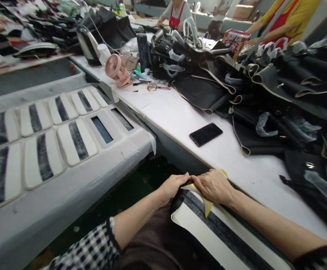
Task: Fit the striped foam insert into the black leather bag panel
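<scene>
Over my lap at the table's edge lies a black leather bag piece [177, 200] with a white panel [199, 228] on it. A dark, rough-looking strip [222, 230] runs lengthwise along the panel. My left hand [174, 187] pinches the far black edge of the bag piece with thumb and fingers. Right beside it, my right hand [212, 185] is closed on the same edge, the two nearly touching. Under my right hand a curved yellow-and-white strip [207, 208] sticks out, bent across the panel. My fingers hide part of the edge and strip.
A phone [206, 134] lies on the white table [157, 107]. Black leather bags [264, 101] are heaped at right. A pink fan [118, 71] and a kettle [88, 45] stand farther back. More striped panels [77, 140] cover the left surface. Co-workers [176, 15] work beyond.
</scene>
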`<move>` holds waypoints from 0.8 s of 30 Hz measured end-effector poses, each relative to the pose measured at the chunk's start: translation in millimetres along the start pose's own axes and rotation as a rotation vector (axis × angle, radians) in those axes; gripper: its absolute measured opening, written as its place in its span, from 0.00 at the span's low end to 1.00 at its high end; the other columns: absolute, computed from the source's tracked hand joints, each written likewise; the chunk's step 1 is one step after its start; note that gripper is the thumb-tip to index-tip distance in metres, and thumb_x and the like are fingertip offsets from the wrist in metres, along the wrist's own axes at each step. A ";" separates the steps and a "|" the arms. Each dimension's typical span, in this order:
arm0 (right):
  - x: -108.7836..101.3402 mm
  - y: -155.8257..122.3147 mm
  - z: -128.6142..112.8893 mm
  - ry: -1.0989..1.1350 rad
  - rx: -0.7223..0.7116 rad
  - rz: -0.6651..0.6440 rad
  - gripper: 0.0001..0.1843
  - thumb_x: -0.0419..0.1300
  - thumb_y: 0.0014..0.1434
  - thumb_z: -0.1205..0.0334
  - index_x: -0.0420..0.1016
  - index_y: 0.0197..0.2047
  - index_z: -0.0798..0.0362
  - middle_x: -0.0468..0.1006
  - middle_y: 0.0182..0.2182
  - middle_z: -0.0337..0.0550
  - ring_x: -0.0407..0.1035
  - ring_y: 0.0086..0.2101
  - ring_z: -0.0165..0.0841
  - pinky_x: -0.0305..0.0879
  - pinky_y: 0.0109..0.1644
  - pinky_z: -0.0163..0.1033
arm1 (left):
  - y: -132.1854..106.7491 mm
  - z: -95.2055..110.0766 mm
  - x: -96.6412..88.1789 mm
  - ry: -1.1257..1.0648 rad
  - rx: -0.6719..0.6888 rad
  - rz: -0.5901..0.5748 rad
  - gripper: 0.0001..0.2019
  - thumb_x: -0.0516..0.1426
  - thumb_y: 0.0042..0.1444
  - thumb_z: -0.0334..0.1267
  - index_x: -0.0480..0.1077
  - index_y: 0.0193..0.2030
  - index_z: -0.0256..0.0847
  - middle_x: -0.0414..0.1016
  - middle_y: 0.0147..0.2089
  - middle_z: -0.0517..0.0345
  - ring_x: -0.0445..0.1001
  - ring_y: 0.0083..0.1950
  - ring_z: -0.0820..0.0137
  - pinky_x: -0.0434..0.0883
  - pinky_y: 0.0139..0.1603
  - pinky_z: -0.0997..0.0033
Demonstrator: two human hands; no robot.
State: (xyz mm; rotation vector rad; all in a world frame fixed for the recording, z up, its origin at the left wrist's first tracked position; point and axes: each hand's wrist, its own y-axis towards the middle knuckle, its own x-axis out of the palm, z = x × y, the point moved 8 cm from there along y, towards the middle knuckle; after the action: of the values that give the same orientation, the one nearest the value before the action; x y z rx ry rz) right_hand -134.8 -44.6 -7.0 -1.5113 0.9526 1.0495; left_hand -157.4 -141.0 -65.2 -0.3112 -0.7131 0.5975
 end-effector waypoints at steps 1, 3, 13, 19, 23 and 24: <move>0.1 -2.9 1.9 0.001 0.010 0.003 0.33 0.37 0.72 0.52 0.75 0.25 0.51 0.81 0.26 0.42 0.74 0.27 0.34 0.45 0.32 0.42 | 3.8 -4.1 1.7 -0.040 -0.041 -0.025 0.25 0.61 0.52 0.56 0.78 0.42 0.33 0.79 0.37 0.50 0.75 0.40 0.63 0.67 0.46 0.67; 0.7 -8.2 5.2 0.002 0.031 0.006 0.33 0.38 0.72 0.52 0.74 0.24 0.51 0.80 0.25 0.41 0.73 0.26 0.34 0.45 0.32 0.42 | 8.7 -8.6 2.7 -0.040 -0.086 -0.047 0.24 0.65 0.48 0.54 0.79 0.41 0.33 0.79 0.37 0.50 0.75 0.39 0.64 0.67 0.45 0.67; -0.4 -36.7 17.4 -0.044 0.313 -0.025 0.35 0.33 0.71 0.49 0.74 0.26 0.50 0.81 0.27 0.45 0.74 0.29 0.39 0.49 0.31 0.42 | 15.0 6.9 3.7 0.345 0.062 -0.118 0.20 0.59 0.55 0.48 0.79 0.48 0.36 0.81 0.44 0.51 0.75 0.45 0.63 0.68 0.49 0.67; 0.2 -135.5 62.3 0.631 0.851 0.055 0.35 0.41 0.60 0.29 0.73 0.29 0.49 0.75 0.27 0.48 0.69 0.31 0.43 0.59 0.34 0.45 | 20.0 13.6 7.4 0.526 0.169 -0.136 0.18 0.58 0.56 0.48 0.79 0.45 0.39 0.80 0.42 0.55 0.74 0.45 0.64 0.67 0.49 0.70; 3.9 -185.6 26.1 1.363 0.923 0.389 0.27 0.63 0.49 0.33 0.74 0.36 0.50 0.71 0.29 0.44 0.64 0.29 0.37 0.62 0.31 0.41 | 16.0 -9.0 3.4 0.291 0.033 -0.130 0.26 0.59 0.54 0.59 0.77 0.45 0.37 0.79 0.42 0.52 0.74 0.44 0.63 0.68 0.50 0.68; 5.9 -193.6 9.4 1.477 0.951 0.473 0.25 0.69 0.45 0.38 0.74 0.36 0.49 0.72 0.29 0.43 0.64 0.30 0.37 0.63 0.31 0.40 | 12.6 -22.2 -0.1 0.171 -0.042 -0.118 0.29 0.58 0.53 0.63 0.77 0.44 0.35 0.79 0.42 0.50 0.75 0.43 0.62 0.69 0.49 0.66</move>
State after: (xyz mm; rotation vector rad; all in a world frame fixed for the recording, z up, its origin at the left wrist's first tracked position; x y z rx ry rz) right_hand 47.8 -3.3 43.6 -1.0276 2.4166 -0.5311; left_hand -147.2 -132.6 -87.0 -0.3522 -0.5752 0.4390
